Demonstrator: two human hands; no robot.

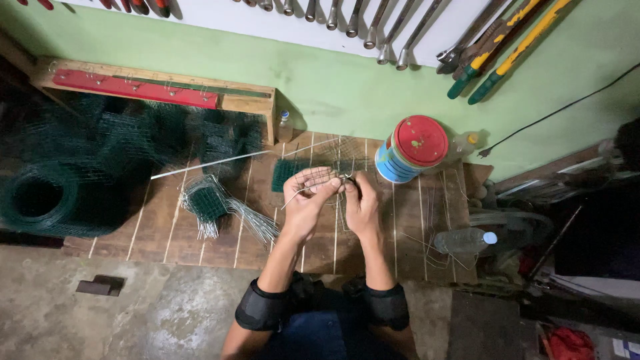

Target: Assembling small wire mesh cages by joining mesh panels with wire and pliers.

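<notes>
Over the wooden board (200, 233), the left hand (305, 203) and right hand (362, 203) meet fingertip to fingertip, both pinched on a thin wire piece (337, 179) held between them, its free end trailing left below the left hand.

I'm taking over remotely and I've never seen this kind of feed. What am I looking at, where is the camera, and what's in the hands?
There is one picture, from a camera worn on a person's head, looking down at their own bare hands over a wooden work board. The left hand and right hand meet over a piece of thin wire mesh, fingers pinched on its wires. On the board lie a small green mesh piece with loose wire ends, a long thin rod, a red-lidded can and a plastic bottle. Rolls of green mesh sit at the left; tools hang on the wall.
</notes>
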